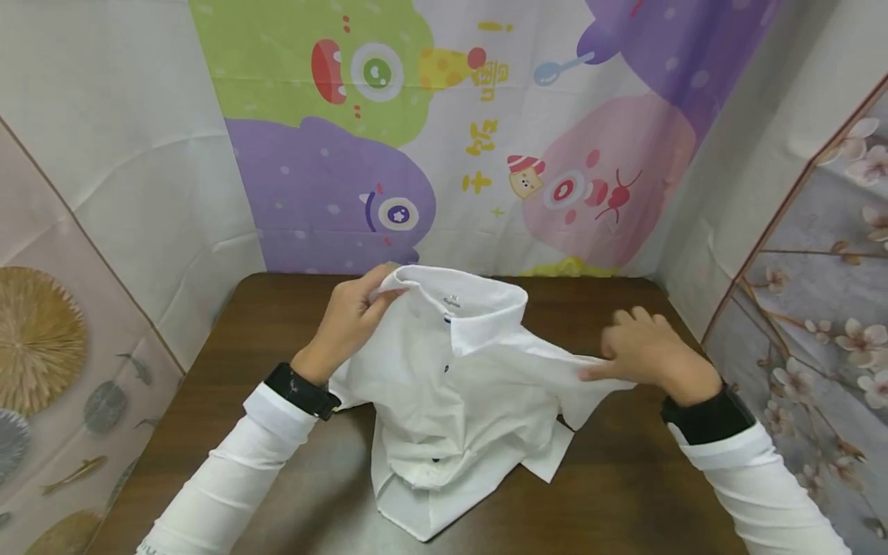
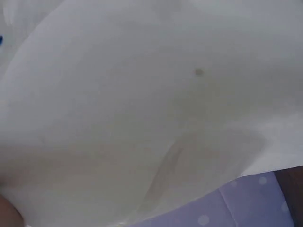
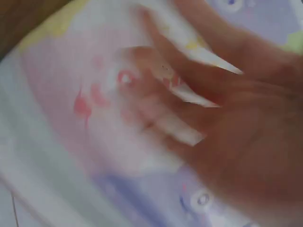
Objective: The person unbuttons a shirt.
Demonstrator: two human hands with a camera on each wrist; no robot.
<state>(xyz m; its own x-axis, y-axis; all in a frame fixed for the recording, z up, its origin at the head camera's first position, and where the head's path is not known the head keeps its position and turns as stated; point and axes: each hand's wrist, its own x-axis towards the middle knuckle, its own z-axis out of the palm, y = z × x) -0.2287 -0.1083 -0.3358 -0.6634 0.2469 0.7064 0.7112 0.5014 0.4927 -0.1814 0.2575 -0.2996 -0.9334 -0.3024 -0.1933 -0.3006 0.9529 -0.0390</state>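
A white short-sleeved shirt [image 1: 444,385] with a collar and dark buttons is partly raised off the brown table in the head view. My left hand [image 1: 350,312] pinches the collar's left side between thumb and fingers. At the right sleeve, my right hand [image 1: 641,347] has its thumb against or just over the fabric. The right wrist view shows that hand's fingers [image 3: 180,71] spread, loosely bent and blurred, with no cloth between them. White cloth [image 2: 142,94] fills most of the left wrist view, so the left fingers are mostly hidden there.
The brown table [image 1: 645,478] extends around the shirt. Behind it hangs a cartoon-printed curtain [image 1: 479,216]. Patterned cloth panels stand at the left [image 1: 83,324] and right [image 1: 819,339].
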